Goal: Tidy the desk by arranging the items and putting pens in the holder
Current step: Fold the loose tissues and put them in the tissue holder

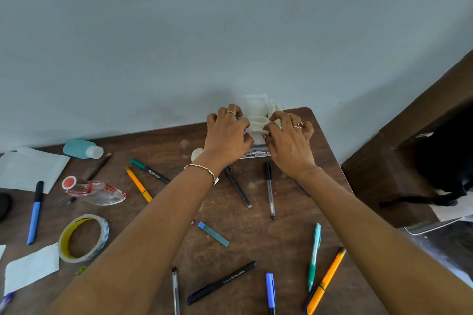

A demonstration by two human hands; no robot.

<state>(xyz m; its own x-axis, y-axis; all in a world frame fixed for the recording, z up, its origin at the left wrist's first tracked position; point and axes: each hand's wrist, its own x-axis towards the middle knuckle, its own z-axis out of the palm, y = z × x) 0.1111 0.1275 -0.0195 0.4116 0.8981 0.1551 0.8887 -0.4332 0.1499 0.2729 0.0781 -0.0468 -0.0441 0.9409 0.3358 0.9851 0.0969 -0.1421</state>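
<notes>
**Both hands on the tissue box at the far edge of the bench**

Your left hand [227,135] and right hand [289,140] meet over the tissue box [256,153], which sits against the wall at the far edge of the bench [256,212]. The box holds white tissues [257,124]: one sheet stands upright above the opening, and the rest bunch up between your hands. The fingers of both hands are curled and pinch this bunched tissue from either side. Only the near face of the box shows below your palms.

No pen holder can be made out. The pens lie loose on the bench:

- A black-capped clear pen [270,190] and a dark pen [236,186] lie just in front of the box.
- A green-capped marker [149,171] and an orange pen [139,184] lie to the left of your left forearm.
- A blue marker [35,213] lies far left, partly on a sheet of paper [25,169].
- A black marker [221,282], a clear pen [175,291] and a blue pen [270,291] lie near the front edge.
- A teal pen [314,256] and a second orange pen [326,281] lie at the right front.

A teal bottle [82,149] lies on its side at the far left, its white cap on. A clear bottle with a red cap [94,190] also lies on its side. A tape roll [84,238] lies flat near the left front. A blue eraser [213,234] lies between your forearms.
</notes>
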